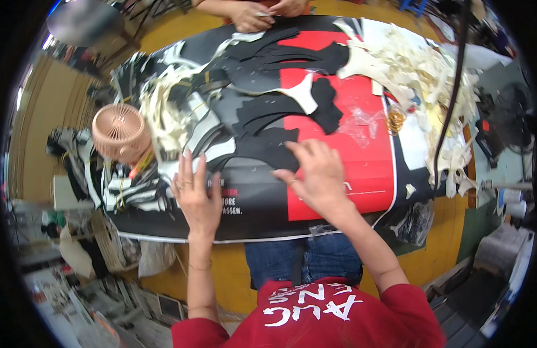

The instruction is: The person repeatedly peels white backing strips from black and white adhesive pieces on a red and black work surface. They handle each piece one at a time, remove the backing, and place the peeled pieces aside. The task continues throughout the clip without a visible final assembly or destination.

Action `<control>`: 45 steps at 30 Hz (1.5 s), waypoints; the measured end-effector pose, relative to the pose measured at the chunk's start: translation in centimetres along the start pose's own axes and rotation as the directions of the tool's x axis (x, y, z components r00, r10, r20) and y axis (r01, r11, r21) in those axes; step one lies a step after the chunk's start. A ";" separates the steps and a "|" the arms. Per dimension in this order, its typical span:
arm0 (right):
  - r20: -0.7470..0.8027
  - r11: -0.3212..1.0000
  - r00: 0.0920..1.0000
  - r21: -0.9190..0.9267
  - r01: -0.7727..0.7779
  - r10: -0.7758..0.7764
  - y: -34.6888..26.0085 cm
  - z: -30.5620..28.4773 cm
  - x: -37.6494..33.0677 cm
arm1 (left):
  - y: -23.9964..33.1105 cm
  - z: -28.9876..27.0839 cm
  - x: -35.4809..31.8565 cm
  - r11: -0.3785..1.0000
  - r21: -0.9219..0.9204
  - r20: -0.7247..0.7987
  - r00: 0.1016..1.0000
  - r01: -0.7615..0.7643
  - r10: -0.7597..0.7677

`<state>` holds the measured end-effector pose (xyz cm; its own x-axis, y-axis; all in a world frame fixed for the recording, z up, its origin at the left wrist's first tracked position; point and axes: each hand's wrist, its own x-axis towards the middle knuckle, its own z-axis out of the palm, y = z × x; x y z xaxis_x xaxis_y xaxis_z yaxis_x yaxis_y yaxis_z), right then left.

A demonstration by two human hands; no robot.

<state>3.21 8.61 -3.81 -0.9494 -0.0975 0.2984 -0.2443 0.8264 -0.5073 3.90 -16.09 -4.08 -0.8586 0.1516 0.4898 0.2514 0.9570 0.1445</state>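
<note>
- Hands, head view: left hand (197, 194) released, fingers extended and slightly apart, palm down, just beside the white curved piece (221, 151). Nothing visible in its grip; can't tell if the fingertips touch anything.
- Right hand (319, 177): thumb and forefinger spread, at the right end of the dark cut piece (261, 149). Contact looks likely; can't tell if it's actually gripping.
- Dark piece location: flat on the desk (262, 223), between the hands, running from the black half of the cover onto the red.
- Step in hand, my read: placing or straightening that piece. Its layer count isn't readable.
- Next move calls for: right thumb and forefinger closing on the near end, left hand steadying the other end. Thin and floppy by the look of it, so an edge could fold or drag a neighbour.
- Nearby: more black pieces (268, 113) beyond it, a white forked piece (303, 95) lying across that area, pink fan (120, 130) at left, off-white scraps (425, 69) at far right.
</note>
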 end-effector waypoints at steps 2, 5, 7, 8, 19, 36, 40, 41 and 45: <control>0.052 0.994 0.998 -0.106 -0.031 0.036 -1.0 1.5 0.6 | 0.6 1.2 -0.5 1.000 0.010 0.201 0.980 -0.010 0.008; 0.062 0.993 0.997 -0.114 -0.032 0.039 -0.4 2.1 0.4 | -0.2 2.0 0.0 0.983 -0.146 0.324 0.944 0.111 -0.058; 0.002 0.997 0.998 -0.045 -0.062 0.062 0.9 1.4 -0.3 | -0.9 2.0 0.2 0.978 -0.157 0.340 0.937 0.134 -0.074; -0.008 0.997 0.997 -0.001 -0.075 0.075 1.6 1.1 -0.6 | -1.2 2.1 0.2 0.983 -0.140 0.360 0.931 0.116 -0.058; -0.198 0.988 0.973 -0.080 -0.132 0.114 4.2 -2.2 -0.5 | 0.7 2.3 -0.2 0.999 -0.029 0.149 0.988 0.040 -0.036; -0.261 0.913 0.907 -0.155 -0.377 0.330 20.7 -20.3 -12.2 | 19.1 2.7 5.6 0.637 -0.713 0.198 0.787 -0.294 0.585; -0.374 0.917 0.880 -0.152 -0.368 0.291 22.5 -18.1 -11.4 | 23.9 4.2 7.8 0.523 -0.813 0.217 0.698 -0.258 0.682; -0.375 0.917 0.878 -0.145 -0.371 0.296 22.6 -17.9 -11.1 | 25.1 4.6 8.2 0.509 -0.825 0.221 0.686 -0.248 0.693; -0.358 0.926 0.891 -0.146 -0.349 0.279 23.0 -17.5 -10.4 | 29.1 6.2 9.3 0.477 -0.822 0.165 0.672 -0.312 0.722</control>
<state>10.92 38.32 -4.42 -0.8439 0.3420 0.4134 0.1334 0.8801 -0.4557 0.46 14.72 -0.68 -0.4685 0.8339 0.2918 0.7547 0.2060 0.6230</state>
